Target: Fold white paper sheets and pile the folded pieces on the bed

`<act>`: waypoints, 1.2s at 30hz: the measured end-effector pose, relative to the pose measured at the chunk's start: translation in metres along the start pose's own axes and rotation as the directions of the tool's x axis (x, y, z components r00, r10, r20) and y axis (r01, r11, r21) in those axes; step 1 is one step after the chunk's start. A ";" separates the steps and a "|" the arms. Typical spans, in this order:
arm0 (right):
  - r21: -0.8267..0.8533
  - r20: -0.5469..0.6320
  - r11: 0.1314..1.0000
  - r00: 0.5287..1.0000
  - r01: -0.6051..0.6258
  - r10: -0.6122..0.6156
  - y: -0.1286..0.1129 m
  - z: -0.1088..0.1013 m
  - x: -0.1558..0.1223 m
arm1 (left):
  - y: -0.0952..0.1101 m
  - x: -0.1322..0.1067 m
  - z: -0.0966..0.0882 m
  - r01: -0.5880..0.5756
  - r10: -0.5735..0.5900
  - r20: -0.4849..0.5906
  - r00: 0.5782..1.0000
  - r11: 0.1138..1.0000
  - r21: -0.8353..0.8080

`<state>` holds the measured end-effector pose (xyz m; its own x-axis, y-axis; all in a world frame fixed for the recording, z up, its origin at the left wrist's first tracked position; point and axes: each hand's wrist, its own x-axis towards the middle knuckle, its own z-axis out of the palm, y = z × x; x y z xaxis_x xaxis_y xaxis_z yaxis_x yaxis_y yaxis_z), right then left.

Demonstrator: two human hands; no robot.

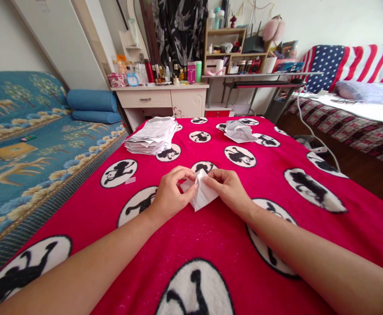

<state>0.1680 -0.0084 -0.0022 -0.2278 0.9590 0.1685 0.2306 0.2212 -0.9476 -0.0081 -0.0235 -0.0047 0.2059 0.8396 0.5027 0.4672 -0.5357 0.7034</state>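
Between my two hands is a small piece of folded white paper (204, 195), pointed at the top and at its lower corner. My left hand (174, 190) pinches its left side near the top between thumb and forefinger. On the right edge, my right hand (227, 186) grips the same paper with thumb and fingers. The paper is held just over a red cloth (191, 245) printed with black figures in white ovals. Faint marks show on the paper's front. The fingertips cover parts of the folds.
A thick stack of white paper sheets (153, 135) lies at the far left of the cloth. Folded paper pieces (239, 131) sit at the far right. A small pale scrap (130, 180) rests left of my hands. A blue patterned sofa (47, 144) borders the left side.
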 end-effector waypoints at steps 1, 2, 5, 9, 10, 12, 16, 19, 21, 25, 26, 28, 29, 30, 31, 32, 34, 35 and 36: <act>-0.003 0.008 1.000 1.000 0.005 -0.005 -0.001 0.000 0.000 | 0.001 0.000 0.000 -0.029 0.029 0.001 1.000 0.999 0.026; -0.006 0.016 1.000 1.000 0.010 -0.010 -0.001 0.001 0.000 | 0.003 0.000 -0.001 -0.050 0.050 0.004 0.999 0.998 0.045; -0.017 0.030 0.999 0.999 0.030 -0.030 -0.001 0.001 0.001 | 0.005 0.000 -0.001 -0.081 0.082 -0.002 0.997 0.993 0.084; 0.036 0.041 0.999 0.999 0.025 -0.026 0.000 0.001 0.001 | 0.004 0.000 0.000 -0.075 0.076 -0.006 0.997 0.990 0.120; 0.059 0.050 0.998 0.999 0.016 -0.019 0.001 0.001 0.001 | 0.003 0.000 -0.001 -0.070 0.071 -0.006 0.997 0.990 0.123; 0.104 0.068 0.995 0.998 -0.001 -0.006 0.001 0.001 0.000 | 0.003 0.000 -0.001 -0.060 0.062 -0.010 0.998 0.990 0.126; 0.177 0.094 0.984 0.996 -0.020 0.003 0.001 0.000 0.000 | 0.004 0.000 -0.002 -0.052 0.053 -0.007 0.999 0.989 0.136; 0.201 0.103 0.979 0.995 -0.022 0.001 0.000 0.001 0.000 | 0.005 0.001 -0.002 -0.055 0.056 -0.004 0.998 0.989 0.136; 0.207 0.104 0.978 0.995 -0.021 -0.001 0.000 0.001 0.000 | 0.005 0.001 -0.002 -0.059 0.060 -0.006 0.998 0.990 0.130; 0.203 0.099 0.979 0.995 -0.016 -0.004 0.000 0.001 0.000 | 0.003 0.001 -0.002 -0.050 0.051 -0.014 0.999 0.995 0.086; 0.199 0.093 0.980 0.996 -0.018 -0.001 0.000 0.001 0.000 | 0.003 0.001 -0.002 -0.038 0.039 -0.013 0.999 0.997 0.061; 0.192 0.088 0.981 0.996 -0.028 0.011 0.000 0.001 0.000 | 0.002 0.001 -0.002 0.008 -0.008 -0.004 1.000 1.000 -0.010; 0.190 0.086 0.981 0.996 -0.034 0.018 0.000 0.001 0.000 | 0.001 0.001 -0.002 0.043 -0.042 0.006 0.999 0.998 -0.054; 0.189 0.086 0.981 0.996 -0.039 0.023 0.000 0.001 0.000 | 0.001 0.001 -0.002 0.086 -0.084 0.020 0.996 0.991 -0.103; 0.189 0.087 0.981 0.996 -0.043 0.027 0.000 0.001 0.000 | 0.000 0.001 -0.002 0.132 -0.128 0.038 0.991 0.979 -0.156; 0.188 0.088 0.981 0.996 -0.046 0.030 0.000 0.001 0.000 | 0.000 0.001 -0.003 0.178 -0.170 0.056 0.984 0.961 -0.210; 0.181 0.090 0.982 0.995 -0.050 0.034 0.000 0.001 0.000 | -0.002 0.002 -0.003 0.252 -0.239 0.079 0.968 0.917 -0.309; 0.177 0.093 0.983 0.995 -0.052 0.036 0.000 0.001 0.000 | -0.002 0.002 -0.003 0.273 -0.262 0.079 0.962 0.897 -0.347; 0.174 0.096 0.983 0.995 -0.052 0.036 0.000 0.000 0.000 | -0.003 0.002 -0.004 0.283 -0.277 0.073 0.958 0.882 -0.376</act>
<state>0.1674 -0.0082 -0.0024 -0.3088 0.9450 0.1078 0.0738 0.1368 -0.9878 -0.0121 -0.0204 -0.0039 0.1308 0.9593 0.2504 0.1475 -0.2686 0.9519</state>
